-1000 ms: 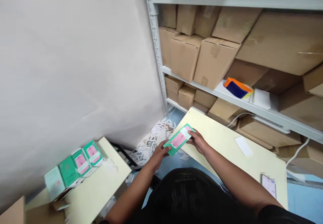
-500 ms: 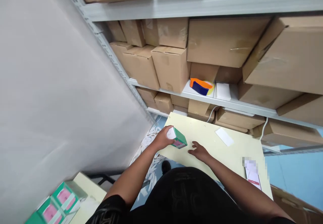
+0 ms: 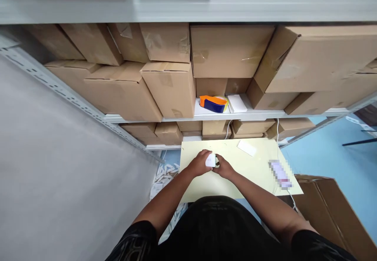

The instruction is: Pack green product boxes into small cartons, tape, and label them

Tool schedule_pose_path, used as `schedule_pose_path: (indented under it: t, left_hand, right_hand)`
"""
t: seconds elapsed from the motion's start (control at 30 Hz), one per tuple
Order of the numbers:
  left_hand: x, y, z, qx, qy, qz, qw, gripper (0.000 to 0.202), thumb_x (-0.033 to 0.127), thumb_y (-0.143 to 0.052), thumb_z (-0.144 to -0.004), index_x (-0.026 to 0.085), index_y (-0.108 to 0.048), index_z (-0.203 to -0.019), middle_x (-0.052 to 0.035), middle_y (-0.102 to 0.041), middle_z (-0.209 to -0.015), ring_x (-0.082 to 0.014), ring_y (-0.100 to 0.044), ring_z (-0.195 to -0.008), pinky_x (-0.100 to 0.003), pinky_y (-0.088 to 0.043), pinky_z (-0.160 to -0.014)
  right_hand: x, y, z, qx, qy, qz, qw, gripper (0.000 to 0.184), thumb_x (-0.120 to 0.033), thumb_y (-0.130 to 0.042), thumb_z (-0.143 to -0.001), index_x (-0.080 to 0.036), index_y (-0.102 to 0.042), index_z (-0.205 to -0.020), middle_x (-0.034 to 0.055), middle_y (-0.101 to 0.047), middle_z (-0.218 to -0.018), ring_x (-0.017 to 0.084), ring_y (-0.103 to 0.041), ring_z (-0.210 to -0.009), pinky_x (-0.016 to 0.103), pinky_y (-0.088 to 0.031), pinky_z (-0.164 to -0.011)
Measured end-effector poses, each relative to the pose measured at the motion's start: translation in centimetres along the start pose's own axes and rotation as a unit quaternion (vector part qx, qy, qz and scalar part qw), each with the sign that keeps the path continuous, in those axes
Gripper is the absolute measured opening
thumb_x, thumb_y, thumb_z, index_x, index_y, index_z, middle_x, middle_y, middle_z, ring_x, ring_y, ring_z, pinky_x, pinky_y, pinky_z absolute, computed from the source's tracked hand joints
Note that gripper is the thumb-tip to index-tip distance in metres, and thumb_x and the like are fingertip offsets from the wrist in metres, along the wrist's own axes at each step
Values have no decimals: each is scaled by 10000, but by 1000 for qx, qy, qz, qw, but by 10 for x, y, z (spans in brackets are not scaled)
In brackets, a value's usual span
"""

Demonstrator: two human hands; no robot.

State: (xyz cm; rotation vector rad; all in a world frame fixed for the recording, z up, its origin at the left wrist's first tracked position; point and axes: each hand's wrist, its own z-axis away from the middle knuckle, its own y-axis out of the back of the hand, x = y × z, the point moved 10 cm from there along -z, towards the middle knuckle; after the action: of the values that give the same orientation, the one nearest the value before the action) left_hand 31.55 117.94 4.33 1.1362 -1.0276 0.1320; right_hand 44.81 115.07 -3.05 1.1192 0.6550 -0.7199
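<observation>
A small box (image 3: 210,159) is held over the pale yellow table (image 3: 203,188), its white end turned up toward me. Earlier its green and pink sides showed; now only a sliver of green is visible. My left hand (image 3: 199,164) is closed around the box's left side. At the opposite side, my right hand (image 3: 225,168) has its thumb and fingers curved against the box's right edge. A flat white piece (image 3: 246,148) lies on the table beyond my right hand.
Shelves (image 3: 176,6) packed with cardboard boxes (image 3: 169,86) rise behind the table. An orange and blue tape dispenser (image 3: 214,104) sits on the middle shelf. A pixelated phone-like thing (image 3: 280,173) lies at the table's right. An open carton (image 3: 326,210) stands lower right; paper scraps (image 3: 165,176) litter the left floor.
The view has swung right, and the green boxes at lower left have left it. My right hand has come in from apart to the box, which has turned white end up.
</observation>
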Motion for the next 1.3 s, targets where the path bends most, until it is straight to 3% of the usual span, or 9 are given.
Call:
schedule_pose_path:
  t: [0.1,0.27,0.43,0.6,0.7,0.83,1.0,1.17,1.3]
  left_hand:
    - [-10,4,2,-15,1,-1,1000,749,252,-808,-731,228,-520,-1422,-114,-506,-1449,-299,-539,-1302,-444,-477,-1100]
    - [-2,3,-6,-63,-34,-73,995,713,254,-822,-715,222,-533,-1366,-112,-553,-1346,-322,-548,-1229,-457,-513,-1002]
    - [29,10,-14,-7,-75,-140,987,529,139,-708,-762,200,-561,-1267,-123,-558,-1289,-321,-505,-1198,-476,-471,-998]
    - [47,3,26,29,-98,-181,978,243,109,-501,-890,205,-646,-1060,-116,-624,-1116,-304,-523,-1101,-494,-441,-980]
    - [33,-11,55,28,-57,-158,985,271,100,-528,-841,205,-665,-1049,-113,-652,-1098,-302,-540,-1075,-491,-453,-984]
    - [3,-19,68,64,56,-57,995,579,129,-628,-741,207,-601,-1314,-119,-637,-1324,-320,-540,-1219,-496,-437,-1076]
    - [-21,-18,47,121,213,87,966,453,329,-581,-912,207,-573,-1348,-103,-686,-1278,-252,-653,-1112,-391,-501,-974]
    - [-18,-23,20,97,277,66,954,251,388,-604,-914,206,-671,-1073,-84,-743,-1093,-242,-687,-1012,-332,-499,-855]
    - [-11,-30,6,73,283,65,954,235,261,-630,-854,229,-658,-1085,-64,-747,-1109,-235,-690,-1029,-317,-501,-853]
  right_hand:
    - [8,1,0,-3,-22,-1,1000,799,-246,-795,-773,-264,-428,-1483,74,-631,-1335,201,-674,-1013,331,-541,-880]
    - [16,3,1,-8,-36,7,999,785,-274,-791,-769,-264,-427,-1464,54,-651,-1296,195,-669,-989,322,-538,-859]
    - [27,7,-3,-1,-50,-8,999,759,-348,-804,-750,-245,-456,-1417,56,-673,-1230,206,-672,-957,327,-545,-812]
    - [36,8,-7,26,-32,-25,999,720,-419,-844,-699,-209,-513,-1303,74,-693,-1150,231,-683,-923,355,-553,-795]
    - [39,6,-2,52,-38,21,998,762,-429,-845,-702,-200,-474,-1327,106,-677,-1188,246,-691,-900,373,-547,-783]
    - [35,2,16,49,-19,68,996,821,-468,-830,-735,-232,-417,-1404,132,-633,-1304,252,-695,-927,363,-530,-785]
    - [25,0,36,-62,68,45,995,489,-308,-720,-820,-277,-565,-1282,48,-692,-1158,224,-678,-975,363,-528,-874]
    - [11,9,46,-111,171,1,979,373,-186,-698,-780,-259,-701,-1145,70,-667,-1227,253,-640,-1146,412,-489,-1038]
    - [8,-4,50,-123,154,-16,980,361,-207,-727,-768,-250,-711,-1126,74,-664,-1253,259,-639,-1149,413,-497,-1031]
